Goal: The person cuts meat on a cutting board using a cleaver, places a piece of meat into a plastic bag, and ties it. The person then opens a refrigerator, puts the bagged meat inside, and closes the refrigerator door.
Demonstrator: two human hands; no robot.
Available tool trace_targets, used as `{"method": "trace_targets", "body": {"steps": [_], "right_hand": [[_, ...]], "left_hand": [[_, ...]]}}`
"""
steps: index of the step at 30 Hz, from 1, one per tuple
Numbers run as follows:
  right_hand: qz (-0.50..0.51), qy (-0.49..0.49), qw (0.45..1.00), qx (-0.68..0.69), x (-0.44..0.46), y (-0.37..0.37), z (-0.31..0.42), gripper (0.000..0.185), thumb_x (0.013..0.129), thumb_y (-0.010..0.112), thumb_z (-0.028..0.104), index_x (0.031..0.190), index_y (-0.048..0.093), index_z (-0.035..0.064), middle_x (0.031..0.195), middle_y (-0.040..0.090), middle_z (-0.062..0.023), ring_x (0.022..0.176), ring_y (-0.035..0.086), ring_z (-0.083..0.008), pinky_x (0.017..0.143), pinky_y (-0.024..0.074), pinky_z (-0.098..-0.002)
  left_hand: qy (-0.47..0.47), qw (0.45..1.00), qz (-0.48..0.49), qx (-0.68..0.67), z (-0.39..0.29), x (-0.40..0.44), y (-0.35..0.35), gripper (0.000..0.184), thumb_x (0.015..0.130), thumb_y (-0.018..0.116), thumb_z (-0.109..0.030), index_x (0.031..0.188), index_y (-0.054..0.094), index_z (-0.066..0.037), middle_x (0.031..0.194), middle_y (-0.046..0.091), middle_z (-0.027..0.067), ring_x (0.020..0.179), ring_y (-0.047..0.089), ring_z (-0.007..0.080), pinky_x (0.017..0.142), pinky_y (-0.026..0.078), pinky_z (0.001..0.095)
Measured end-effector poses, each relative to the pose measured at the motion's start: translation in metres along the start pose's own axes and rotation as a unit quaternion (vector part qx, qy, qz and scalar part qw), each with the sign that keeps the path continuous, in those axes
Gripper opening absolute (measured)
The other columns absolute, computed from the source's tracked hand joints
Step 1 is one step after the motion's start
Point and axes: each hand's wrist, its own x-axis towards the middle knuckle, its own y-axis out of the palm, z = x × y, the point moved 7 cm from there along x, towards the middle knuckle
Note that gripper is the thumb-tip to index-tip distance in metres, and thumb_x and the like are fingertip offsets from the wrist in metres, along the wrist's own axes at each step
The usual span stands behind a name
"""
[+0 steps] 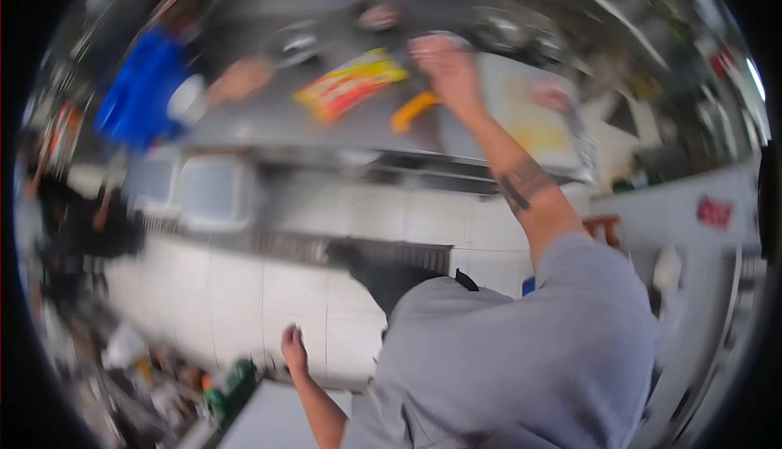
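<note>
My right hand (444, 62) reaches over the metal worktop (342, 135), at a small pale-rimmed round thing. Its fingers are smeared by motion, and what they hold, if anything, cannot be made out. Just left of it lie a yellow strip (414, 110) and a yellow and red packet (350, 84). A pale cutting board (509, 91) with yellowish stains and a pink piece (551, 93) is to its right. Low in the view, my left hand (294, 350) hangs over the floor, away from the worktop, its fingers loosely curled with nothing visible in them.
Round dishes (298, 43) stand behind the packet. A blurred blue object (142, 87) is at the worktop's left, beside a skin-coloured shape (240, 79). Pale containers (213, 191) sit below it. Dark figures, possibly people, blur at far left. A white surface (281, 418) lies below my left hand.
</note>
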Motion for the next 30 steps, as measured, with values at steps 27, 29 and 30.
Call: {"method": "trace_targets", "body": {"steps": [27,29,30], "right_hand": [[0.751,-0.257,0.569,0.216,-0.239,0.523,0.94,0.015,0.097,0.069,0.015,0.103,0.075,0.0019,0.091,0.076,-0.0117,0.086,0.072,-0.0202,0.082,0.0565,-0.0359],[0.74,-0.282,0.559,0.246,-0.237,0.521,1.034,0.012,0.1,0.068,0.012,0.103,0.074,0.0012,0.086,0.073,-0.0051,0.081,0.066,-0.0133,0.077,0.0547,-0.0317],[0.752,-0.267,0.535,0.279,-0.255,0.544,1.071,0.016,0.102,0.067,0.014,0.105,0.073,0.0,0.083,0.071,-0.0035,0.078,0.063,-0.0109,0.072,0.053,-0.0299]], "left_hand": [[-0.271,0.948,-0.144,-0.084,0.298,-0.06,-0.371,0.037,0.096,0.064,-0.036,0.109,0.077,-0.004,0.111,0.075,0.0225,0.106,0.07,0.0422,0.094,0.055,0.0511],[-0.276,0.939,-0.183,-0.088,0.317,-0.072,-0.442,0.043,0.098,0.066,-0.038,0.127,0.071,-0.006,0.123,0.072,0.0208,0.114,0.069,0.0396,0.099,0.055,0.0481],[-0.259,0.94,-0.204,-0.09,0.314,-0.079,-0.48,0.048,0.1,0.066,-0.038,0.135,0.067,-0.005,0.13,0.07,0.0209,0.12,0.067,0.0379,0.103,0.054,0.0462]]}}
